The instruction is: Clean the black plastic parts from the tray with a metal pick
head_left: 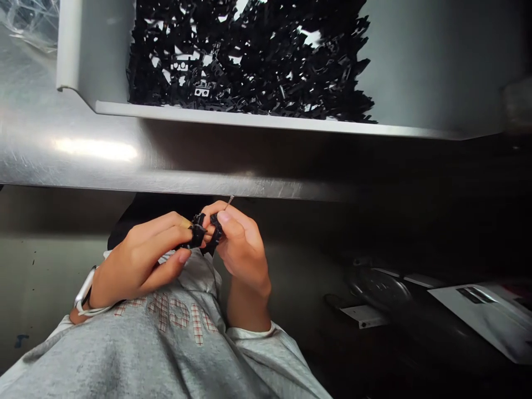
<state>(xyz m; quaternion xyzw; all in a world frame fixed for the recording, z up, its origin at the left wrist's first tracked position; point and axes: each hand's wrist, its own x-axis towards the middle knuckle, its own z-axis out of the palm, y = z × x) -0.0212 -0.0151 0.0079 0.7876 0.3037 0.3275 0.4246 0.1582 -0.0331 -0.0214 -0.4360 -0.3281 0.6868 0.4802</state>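
Note:
My left hand is closed around a small black plastic part, held between the thumb and fingers in front of my body. Close beside it, my right hand pinches another black plastic part. A thin metal pin sticks up past the right thumb; its lower end is hidden by the fingers. The two parts are nearly together, and I cannot tell whether they are joined. Both hands are just below the edge of the metal table.
A white tray holding a heap of black plastic parts stands on the metal table. Clear plastic wrapping lies at the upper left. At the lower right, in shadow, are a white sheet and a pale bracket-like piece.

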